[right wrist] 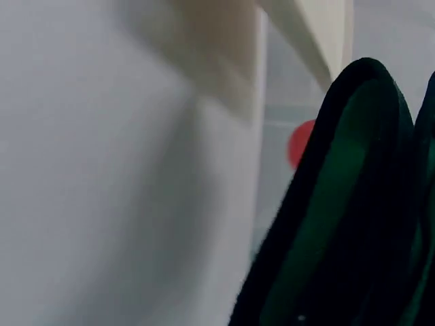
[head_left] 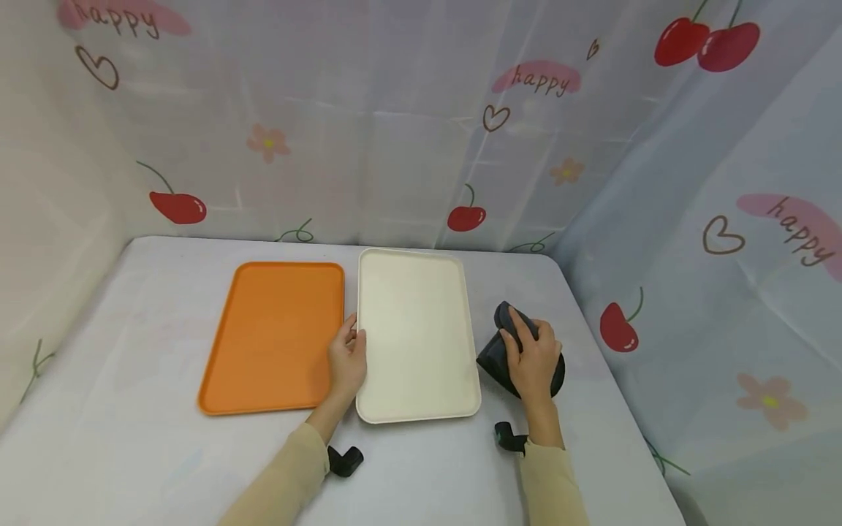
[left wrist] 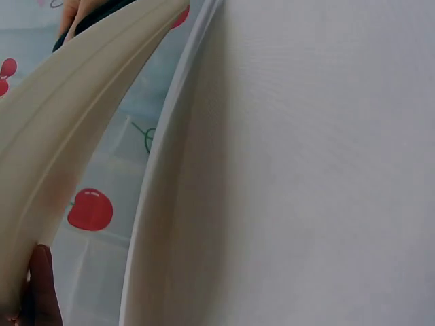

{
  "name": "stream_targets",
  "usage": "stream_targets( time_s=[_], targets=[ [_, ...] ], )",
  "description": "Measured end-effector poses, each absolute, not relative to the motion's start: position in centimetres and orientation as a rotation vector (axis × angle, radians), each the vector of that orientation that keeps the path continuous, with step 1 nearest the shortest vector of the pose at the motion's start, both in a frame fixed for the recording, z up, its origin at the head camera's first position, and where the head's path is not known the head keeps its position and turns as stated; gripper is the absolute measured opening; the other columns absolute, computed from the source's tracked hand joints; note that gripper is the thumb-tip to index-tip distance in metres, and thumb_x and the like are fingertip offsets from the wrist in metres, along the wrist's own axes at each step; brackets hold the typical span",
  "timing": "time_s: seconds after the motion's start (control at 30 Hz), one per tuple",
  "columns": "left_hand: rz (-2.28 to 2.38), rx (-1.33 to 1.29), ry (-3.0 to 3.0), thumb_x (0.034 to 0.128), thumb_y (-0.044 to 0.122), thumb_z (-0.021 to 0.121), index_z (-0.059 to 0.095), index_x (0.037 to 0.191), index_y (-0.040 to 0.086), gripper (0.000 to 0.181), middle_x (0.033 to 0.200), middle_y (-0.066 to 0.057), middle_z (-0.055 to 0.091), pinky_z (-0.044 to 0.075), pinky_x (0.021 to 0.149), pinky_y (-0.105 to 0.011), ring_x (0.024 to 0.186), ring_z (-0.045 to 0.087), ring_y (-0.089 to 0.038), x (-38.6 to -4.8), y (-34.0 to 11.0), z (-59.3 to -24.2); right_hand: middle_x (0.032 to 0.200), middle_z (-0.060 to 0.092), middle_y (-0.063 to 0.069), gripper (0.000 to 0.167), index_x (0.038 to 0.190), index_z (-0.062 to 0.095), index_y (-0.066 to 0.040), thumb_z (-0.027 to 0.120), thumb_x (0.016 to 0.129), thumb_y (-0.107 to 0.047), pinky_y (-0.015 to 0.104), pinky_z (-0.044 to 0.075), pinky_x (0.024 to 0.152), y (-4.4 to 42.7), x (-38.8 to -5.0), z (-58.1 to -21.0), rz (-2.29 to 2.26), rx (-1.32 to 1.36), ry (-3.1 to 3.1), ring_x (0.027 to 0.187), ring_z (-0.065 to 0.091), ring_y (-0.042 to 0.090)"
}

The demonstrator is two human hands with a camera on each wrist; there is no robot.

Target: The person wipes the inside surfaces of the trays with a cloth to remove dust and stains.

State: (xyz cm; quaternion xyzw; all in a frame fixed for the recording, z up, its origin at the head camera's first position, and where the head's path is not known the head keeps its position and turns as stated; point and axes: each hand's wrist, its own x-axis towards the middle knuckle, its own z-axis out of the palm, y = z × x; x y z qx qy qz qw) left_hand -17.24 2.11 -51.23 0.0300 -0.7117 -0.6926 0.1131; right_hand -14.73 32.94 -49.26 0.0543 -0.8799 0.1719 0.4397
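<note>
My left hand [head_left: 346, 361] grips the cream rectangular tray [head_left: 417, 336] at its left edge, thumb on the rim. In the left wrist view the same tray [left wrist: 75, 129] stands off the white table, with a fingertip [left wrist: 44, 285] against it. To the tray's right, my right hand [head_left: 534, 361] holds a dark, soft-looking folded item [head_left: 496, 359] with rounded ends. Up close in the right wrist view, this dark item [right wrist: 333, 224] shows layered edges and a dark green inner face; its kind is unclear. It is held above the table there.
An orange rectangular tray [head_left: 272, 336] lies flat on the white table [head_left: 118, 438], left of the cream tray. A printed curtain [head_left: 368, 146] hangs along the table's back, and another curtain stretch [head_left: 697, 314] borders the right side. Black wrist mounts [head_left: 346, 462] sit on both wrists.
</note>
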Motion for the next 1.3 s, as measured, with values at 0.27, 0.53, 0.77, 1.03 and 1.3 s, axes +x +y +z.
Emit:
stream_targets(
  time_s=[0.27, 0.53, 0.77, 1.03, 1.3],
  targets=[
    [-2.108, 0.040, -1.949, 0.0945, -0.009, 0.051, 0.049, 0.131, -0.018, 0.037, 0.087, -0.028, 0.058, 0.046, 0.060, -0.008, 0.067, 0.052, -0.001, -16.0, 1.0, -50.6, 0.101, 0.056, 0.031, 0.039, 0.125, 0.067, -0.010, 0.061, 0.096, -0.035, 0.054, 0.032, 0.067, 28.8, -14.8, -43.1, 0.550, 0.123, -2.079, 0.090, 0.054, 0.043],
    [-2.101, -0.110, -1.876, 0.0971, -0.003, 0.053, 0.050, 0.134, -0.015, 0.039, 0.089, -0.030, 0.062, 0.047, 0.056, -0.010, 0.065, 0.055, 0.001, -15.0, -0.1, -49.4, 0.101, 0.055, 0.029, 0.038, 0.127, 0.066, -0.010, 0.070, 0.090, -0.016, 0.058, 0.034, 0.075, 24.9, -15.7, -38.7, 0.623, 0.087, -2.014, 0.094, 0.052, 0.041],
    [-2.036, -0.165, -1.859, 0.0967, -0.003, 0.054, 0.050, 0.134, -0.013, 0.039, 0.093, -0.032, 0.064, 0.049, 0.058, -0.009, 0.068, 0.056, 0.003, -14.6, -0.4, -48.5, 0.101, 0.056, 0.027, 0.040, 0.127, 0.067, -0.012, 0.070, 0.090, -0.026, 0.054, 0.031, 0.067, 22.6, -17.2, -37.2, 0.562, 0.043, -2.033, 0.092, 0.053, 0.041],
    [-1.944, -0.279, -1.789, 0.0936, -0.010, 0.054, 0.052, 0.130, -0.017, 0.037, 0.092, -0.034, 0.065, 0.051, 0.058, -0.009, 0.068, 0.057, 0.005, -14.1, 0.1, -48.0, 0.103, 0.057, 0.026, 0.041, 0.128, 0.066, -0.012, 0.066, 0.092, -0.033, 0.055, 0.033, 0.068, 21.8, -18.5, -37.3, 0.463, -0.079, -2.112, 0.093, 0.054, 0.040],
    [-1.921, -0.382, -1.743, 0.0929, -0.014, 0.052, 0.051, 0.131, -0.017, 0.038, 0.105, -0.035, 0.065, 0.054, 0.063, -0.010, 0.077, 0.060, 0.006, -14.0, 0.1, -47.4, 0.104, 0.055, 0.025, 0.042, 0.130, 0.064, -0.011, 0.062, 0.095, -0.034, 0.053, 0.032, 0.069, 21.3, -19.4, -37.5, 0.388, -0.167, -2.184, 0.093, 0.052, 0.040]
  ],
)
